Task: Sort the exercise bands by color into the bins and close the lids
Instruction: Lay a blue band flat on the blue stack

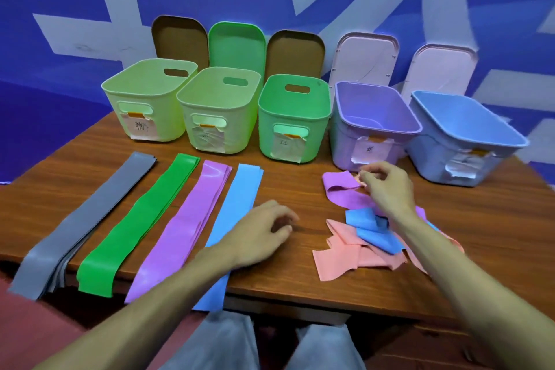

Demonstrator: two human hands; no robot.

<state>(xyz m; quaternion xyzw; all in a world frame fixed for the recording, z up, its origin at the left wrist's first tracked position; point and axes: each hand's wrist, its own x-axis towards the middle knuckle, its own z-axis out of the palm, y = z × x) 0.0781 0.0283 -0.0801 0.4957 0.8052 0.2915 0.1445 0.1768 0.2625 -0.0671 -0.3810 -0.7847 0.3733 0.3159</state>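
Note:
Four flat stacks of bands lie side by side on the table's left: grey (87,219), green (141,219), purple (186,225) and blue (234,219). A tangled pile at the right holds purple (339,189), blue (369,228) and pink (345,252) bands. My right hand (387,186) pinches the end of a pink band at the pile's far edge. My left hand (264,231) rests loosely curled on the table beside the blue stack, holding nothing. Five open bins stand behind: two pale green (150,99) (216,105), one green (294,117), one purple (375,123), one blue (462,135).
Five lids lean against the blue wall behind the bins: two brown (180,39) (294,51), one green (237,42), two pale pink (366,54) (444,69). Paper labels are taped to the bin fronts. The band stacks overhang the wooden table's (300,189) near edge, above my knees.

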